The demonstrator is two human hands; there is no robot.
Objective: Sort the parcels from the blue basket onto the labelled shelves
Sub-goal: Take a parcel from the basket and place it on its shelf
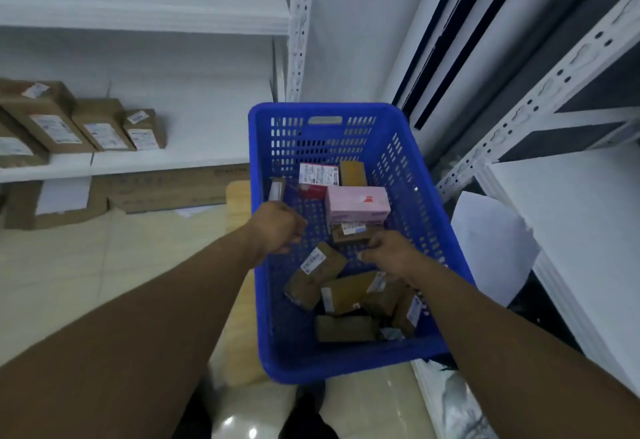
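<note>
on the far left, brown parcels [79, 127] stand in a row on the white shelf [194, 161], label faces turned outward, which we take as the way sorted boxes are kept readable. under that shelf, larger cartons [166, 193] lie on the floor, out of the walkway.

moving right, our left hand [277, 227] reaches over the left wall of the blue basket [346, 369]. its fingers are curled inward, close together; we cannot tell whether they pinch anything, since the palm side is turned away and the picture is blurred there. just beyond it a small brown box [277, 188] leans against the basket wall, apart from the hand.

in the basket's middle lie the remaining parcels: a pink box [358, 203] on top of others, a white-labelled red box [317, 179] behind it, and a tilted brown parcel [317, 274] nearer to us. they lie jumbled, some labels hidden, so we judge both hands are in there to turn boxes and read them.

our right hand [391, 255] hovers low over the pile, fingers bent and drawn together, fingertips close to a small labelled box [353, 231] below the pink one; contact is unclear. we think this is the start of the next pick, with many parcels left.

on the right, a second white rack [571, 231] stands beside the basket, near enough to reach.
</note>
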